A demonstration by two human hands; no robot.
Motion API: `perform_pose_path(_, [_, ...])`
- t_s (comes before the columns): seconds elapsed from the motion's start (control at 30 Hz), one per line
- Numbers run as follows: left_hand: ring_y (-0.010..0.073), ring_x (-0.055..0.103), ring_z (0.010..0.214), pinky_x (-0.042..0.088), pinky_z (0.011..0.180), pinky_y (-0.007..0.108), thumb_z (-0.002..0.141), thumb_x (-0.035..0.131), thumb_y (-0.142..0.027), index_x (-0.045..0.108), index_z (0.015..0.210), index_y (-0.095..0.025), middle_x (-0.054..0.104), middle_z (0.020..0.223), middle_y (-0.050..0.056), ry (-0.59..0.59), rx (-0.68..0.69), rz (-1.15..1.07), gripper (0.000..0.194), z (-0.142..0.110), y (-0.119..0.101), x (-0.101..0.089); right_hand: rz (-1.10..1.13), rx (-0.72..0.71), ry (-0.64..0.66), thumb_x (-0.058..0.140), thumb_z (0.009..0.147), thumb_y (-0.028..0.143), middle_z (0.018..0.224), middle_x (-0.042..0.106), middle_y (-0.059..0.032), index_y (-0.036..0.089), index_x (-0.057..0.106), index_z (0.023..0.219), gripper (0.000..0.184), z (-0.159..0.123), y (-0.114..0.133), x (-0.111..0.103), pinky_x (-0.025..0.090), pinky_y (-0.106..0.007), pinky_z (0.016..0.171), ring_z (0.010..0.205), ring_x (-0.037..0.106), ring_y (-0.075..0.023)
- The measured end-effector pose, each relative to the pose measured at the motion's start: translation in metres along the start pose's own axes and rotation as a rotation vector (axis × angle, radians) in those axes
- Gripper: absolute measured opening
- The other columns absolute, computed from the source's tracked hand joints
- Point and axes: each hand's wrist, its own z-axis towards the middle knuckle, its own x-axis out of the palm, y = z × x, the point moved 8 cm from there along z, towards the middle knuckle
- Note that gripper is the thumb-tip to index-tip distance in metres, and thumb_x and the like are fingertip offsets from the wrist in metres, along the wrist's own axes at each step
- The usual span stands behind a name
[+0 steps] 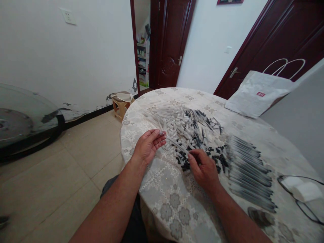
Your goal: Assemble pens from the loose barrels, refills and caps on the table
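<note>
A slim translucent pen barrel (177, 144) stretches between my two hands above the table. Its upper left end is pinched in the fingers of my left hand (149, 145), palm turned partly up. At the other end, the thumb and fingers of my right hand (204, 167) close on it. Beneath lie loose black caps (183, 160) and short white pen parts (181, 125). Farther back are a heap of clear barrels (158, 113) and thin dark refills (199, 118). Right of my right hand, pens with dark ends (249, 168) lie side by side in a row.
A patterned cloth covers the round table (174, 212). Glasses (298, 200) and a white roll (307, 191) lie at the right, near a small dark round object (260, 216). A white paper bag (258, 91) stands at the far right edge. A stool (118, 108) is beyond the table.
</note>
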Motion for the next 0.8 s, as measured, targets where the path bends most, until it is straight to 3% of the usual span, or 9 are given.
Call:
perform_pose_path(0.37, [0.0189, 0.075, 0.078, 0.063, 0.069, 0.031, 0.081, 0.079, -0.025, 0.061, 0.093, -0.015, 0.077, 0.098, 0.012, 0.056, -0.051, 0.109, 0.024, -0.002, 0.016, 0.007, -0.063, -0.044, 0.002, 0.054, 0.098, 0.036, 0.083, 0.073, -0.0043, 0.020, 0.068, 0.103, 0.021, 0.002, 0.007, 0.000, 0.054, -0.028, 0.069, 0.068, 0.069, -0.0174])
perform_pose_path(0.6, [0.0184, 0.075, 0.078, 0.063, 0.070, 0.030, 0.081, 0.079, -0.023, 0.063, 0.096, -0.014, 0.077, 0.100, 0.013, 0.011, -0.063, 0.101, 0.024, -0.002, 0.014, 0.005, -0.083, -0.233, 0.027, 0.054, 0.099, 0.028, 0.103, 0.077, -0.0110, 0.022, 0.071, 0.112, 0.023, 0.000, 0.022, 0.003, 0.056, -0.038, 0.091, 0.096, 0.072, -0.0236])
perform_pose_path(0.7, [0.0179, 0.075, 0.077, 0.063, 0.072, 0.030, 0.083, 0.077, -0.022, 0.064, 0.096, -0.013, 0.077, 0.099, 0.014, 0.001, -0.057, 0.096, 0.021, -0.001, 0.015, 0.006, -0.062, -0.221, 0.014, 0.053, 0.099, 0.027, 0.102, 0.077, -0.0108, 0.021, 0.071, 0.112, 0.023, -0.001, 0.026, 0.003, 0.057, -0.037, 0.088, 0.093, 0.073, -0.0232])
perform_pose_path(0.8, [0.0177, 0.075, 0.077, 0.064, 0.073, 0.030, 0.085, 0.075, -0.021, 0.064, 0.095, -0.012, 0.077, 0.100, 0.015, 0.006, -0.064, 0.092, 0.017, -0.001, 0.018, 0.008, -0.013, -0.115, 0.015, 0.055, 0.098, 0.030, 0.100, 0.077, -0.0095, 0.021, 0.071, 0.110, 0.022, -0.001, 0.020, 0.001, 0.057, -0.035, 0.085, 0.089, 0.073, -0.0226])
